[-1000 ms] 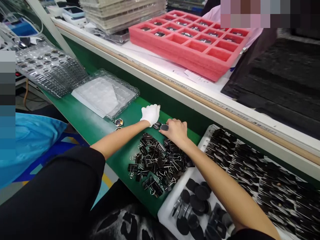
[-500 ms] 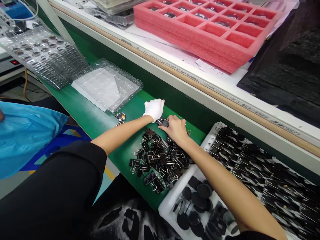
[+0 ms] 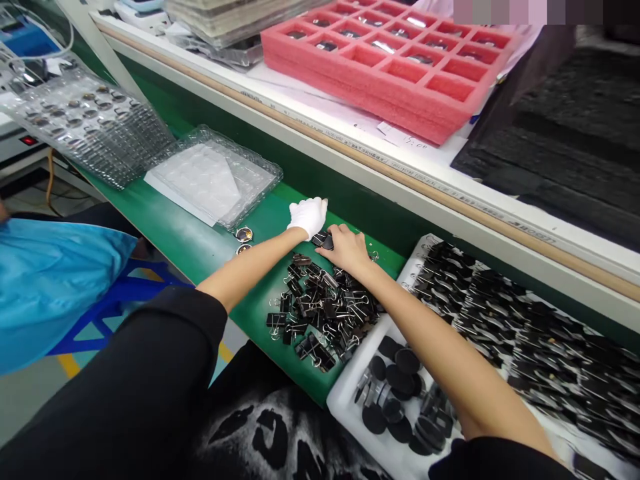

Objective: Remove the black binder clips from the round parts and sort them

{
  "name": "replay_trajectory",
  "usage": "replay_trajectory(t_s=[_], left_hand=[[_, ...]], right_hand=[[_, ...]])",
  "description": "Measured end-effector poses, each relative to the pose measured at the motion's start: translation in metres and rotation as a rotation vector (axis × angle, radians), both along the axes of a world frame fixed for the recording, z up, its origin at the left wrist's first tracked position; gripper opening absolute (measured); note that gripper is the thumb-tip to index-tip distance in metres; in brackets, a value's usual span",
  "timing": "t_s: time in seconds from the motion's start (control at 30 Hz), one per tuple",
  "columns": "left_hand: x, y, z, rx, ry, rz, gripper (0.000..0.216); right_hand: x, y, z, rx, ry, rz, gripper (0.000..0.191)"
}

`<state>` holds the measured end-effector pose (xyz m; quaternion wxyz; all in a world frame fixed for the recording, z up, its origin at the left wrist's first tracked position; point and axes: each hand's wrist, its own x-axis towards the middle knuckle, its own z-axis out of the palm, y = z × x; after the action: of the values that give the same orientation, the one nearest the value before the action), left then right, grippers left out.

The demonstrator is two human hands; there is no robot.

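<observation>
My left hand (image 3: pixel 307 218), in a white glove with a bare fingertip showing, is curled closed over the green bench; whatever it grips is hidden under it. Right beside it, my bare right hand (image 3: pixel 349 249) pinches a black binder clip (image 3: pixel 323 239) between thumb and fingers, and a dark flat piece seems to be at the clip. Just below the hands lies a heap of black binder clips (image 3: pixel 325 307) with silver wire handles. Two small round metal-rimmed parts (image 3: pixel 244 235) rest left of my left forearm.
A white foam tray (image 3: pixel 345 393) holds round black pads; behind it are rows of clipped black pieces (image 3: pixel 540 333). Clear plastic trays (image 3: pixel 260 177) lie at the left of the bench. Above runs a shelf edge (image 3: pixel 350 150) with a red foam tray (image 3: pixel 360 90). A person in blue (image 3: pixel 60 287) is at left.
The camera view has shifted slightly. Both hands stay together at the same spot, and the right fingers have closed in a little toward the left hand.
</observation>
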<state>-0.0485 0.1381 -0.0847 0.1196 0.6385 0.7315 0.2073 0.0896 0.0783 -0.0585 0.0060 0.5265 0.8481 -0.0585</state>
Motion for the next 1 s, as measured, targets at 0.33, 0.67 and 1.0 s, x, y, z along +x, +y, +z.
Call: replay_trajectory(t_s=[0.33, 0.67, 1.0], left_hand=[[-0.04, -0.084, 0.05, 0.172, 0.129, -0.462, 0.051], [-0.076, -0.085, 0.034, 0.286, 0.612, -0.745, 0.05], [-0.109, -0.072, 0.029, 0.254, 0.394, -0.875, 0.029]], right_hand=[[0.011, 0.001, 0.038, 0.056, 0.04, -0.203, 0.038], [-0.015, -0.002, 0.029, -0.004, 0.027, -0.332, 0.071], [0.003, 0.011, 0.051, -0.047, -0.08, 0.052, 0.048]])
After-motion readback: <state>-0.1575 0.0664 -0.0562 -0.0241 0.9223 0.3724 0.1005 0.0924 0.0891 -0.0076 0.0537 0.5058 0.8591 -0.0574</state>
